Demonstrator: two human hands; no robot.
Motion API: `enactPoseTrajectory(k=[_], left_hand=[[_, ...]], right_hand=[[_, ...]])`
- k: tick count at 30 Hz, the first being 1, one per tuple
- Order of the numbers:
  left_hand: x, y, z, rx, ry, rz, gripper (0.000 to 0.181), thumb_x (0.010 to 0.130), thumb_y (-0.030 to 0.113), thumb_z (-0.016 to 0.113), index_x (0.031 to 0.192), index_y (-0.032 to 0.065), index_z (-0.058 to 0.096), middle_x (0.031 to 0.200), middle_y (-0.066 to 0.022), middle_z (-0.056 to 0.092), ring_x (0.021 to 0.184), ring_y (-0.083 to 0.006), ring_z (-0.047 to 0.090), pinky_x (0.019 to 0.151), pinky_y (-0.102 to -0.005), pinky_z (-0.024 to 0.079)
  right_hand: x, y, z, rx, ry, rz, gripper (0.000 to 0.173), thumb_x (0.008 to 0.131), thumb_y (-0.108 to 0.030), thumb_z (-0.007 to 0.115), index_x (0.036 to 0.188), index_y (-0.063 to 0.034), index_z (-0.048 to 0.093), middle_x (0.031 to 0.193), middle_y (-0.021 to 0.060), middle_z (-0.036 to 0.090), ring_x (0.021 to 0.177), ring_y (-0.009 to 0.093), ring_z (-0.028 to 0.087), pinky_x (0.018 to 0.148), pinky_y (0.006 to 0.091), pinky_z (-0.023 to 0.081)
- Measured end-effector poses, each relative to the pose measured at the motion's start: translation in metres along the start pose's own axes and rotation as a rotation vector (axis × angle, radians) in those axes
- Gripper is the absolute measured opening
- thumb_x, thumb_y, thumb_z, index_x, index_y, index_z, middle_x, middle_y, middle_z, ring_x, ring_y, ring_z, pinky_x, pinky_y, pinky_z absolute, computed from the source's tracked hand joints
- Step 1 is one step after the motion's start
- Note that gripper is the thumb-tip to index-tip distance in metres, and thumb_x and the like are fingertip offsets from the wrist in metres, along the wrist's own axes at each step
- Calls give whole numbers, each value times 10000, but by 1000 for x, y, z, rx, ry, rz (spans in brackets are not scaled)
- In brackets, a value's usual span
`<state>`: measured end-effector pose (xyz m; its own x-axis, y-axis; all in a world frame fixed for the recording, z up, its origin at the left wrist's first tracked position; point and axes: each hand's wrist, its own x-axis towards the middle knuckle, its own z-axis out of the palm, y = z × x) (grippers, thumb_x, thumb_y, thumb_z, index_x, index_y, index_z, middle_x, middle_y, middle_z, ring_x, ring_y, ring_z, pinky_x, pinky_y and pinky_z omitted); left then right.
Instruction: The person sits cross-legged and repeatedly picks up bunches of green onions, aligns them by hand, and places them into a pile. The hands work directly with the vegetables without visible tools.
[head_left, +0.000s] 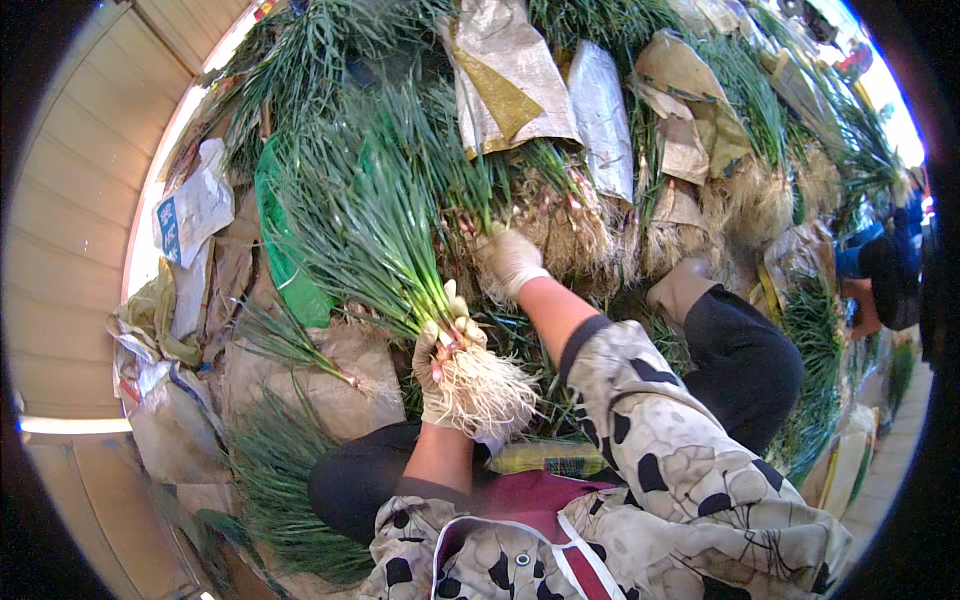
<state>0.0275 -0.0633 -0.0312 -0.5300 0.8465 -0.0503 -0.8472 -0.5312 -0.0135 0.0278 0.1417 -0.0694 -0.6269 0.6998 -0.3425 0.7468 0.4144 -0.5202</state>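
Note:
My left hand (430, 369), in a pale glove, is closed around the lower stalks of a thick bunch of green onions (390, 255). Their long leaves fan up and to the left. Pale tangled roots (484, 386) hang over the palm and wrist, and reddish bulb ends show between the fingers. My right hand (511, 261), gloved too, reaches to the front of the onion pile, at the base of some upright stalks (480, 191). Its fingertips are blurred and partly hidden, so the grip there is unclear. Beside it are rooted onions (566, 225) under a woven sack (517, 90).
A small onion bunch (330, 364) lies on brown sacking (352, 405) at left, near a green mesh bag (296, 277). More leaves (277, 480) spread by my left knee. A silver sheet (600, 120) and sacks (697, 105) cover the pile. Another person's arm (862, 304) shows at right.

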Motion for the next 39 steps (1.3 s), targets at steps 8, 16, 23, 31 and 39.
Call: enactPoseTrajectory(k=[8, 16, 23, 31, 39], left_hand=[[-1, -3, 4, 259, 124, 14, 581, 828, 156, 610, 1345, 16, 384, 984, -128, 649, 975, -245, 605, 988, -411, 406], [-2, 9, -11, 402, 250, -89, 464, 816, 135, 622, 1236, -15, 495, 922, -114, 634, 809, -206, 587, 701, -338, 511], [-2, 9, 6, 157, -10, -27, 521, 826, 179, 601, 1290, -4, 449, 958, -83, 605, 980, -229, 533, 889, -383, 434], [7, 8, 0, 388, 104, -128, 495, 840, 156, 588, 1281, -29, 457, 949, -147, 654, 886, -247, 631, 827, -408, 525], [6, 4, -2, 246, 227, 7, 434, 827, 69, 600, 1231, -46, 491, 922, -159, 657, 737, -194, 604, 803, -352, 502]], right_hand=[[-62, 41, -24, 1471, -348, -6, 261, 955, -216, 493, 932, 15, 613, 799, 90, 640, 665, 125, 598, 614, 210, 506], [-67, 22, -16, 295, 150, -569, 157, 874, -232, 574, 894, -86, 628, 851, 69, 613, 793, 223, 598, 702, 364, 488], [0, 118, -34, 589, 275, -123, 97, 889, -25, 528, 970, -45, 576, 813, 23, 567, 697, 118, 528, 556, 243, 459], [-98, 30, -42, 1101, -495, -173, 154, 896, -135, 596, 979, -7, 609, 820, 47, 635, 700, 109, 593, 665, 238, 510], [-87, 70, -32, 776, 263, -25, 72, 808, 13, 628, 844, -22, 577, 719, 63, 606, 643, 122, 569, 528, 279, 462]])
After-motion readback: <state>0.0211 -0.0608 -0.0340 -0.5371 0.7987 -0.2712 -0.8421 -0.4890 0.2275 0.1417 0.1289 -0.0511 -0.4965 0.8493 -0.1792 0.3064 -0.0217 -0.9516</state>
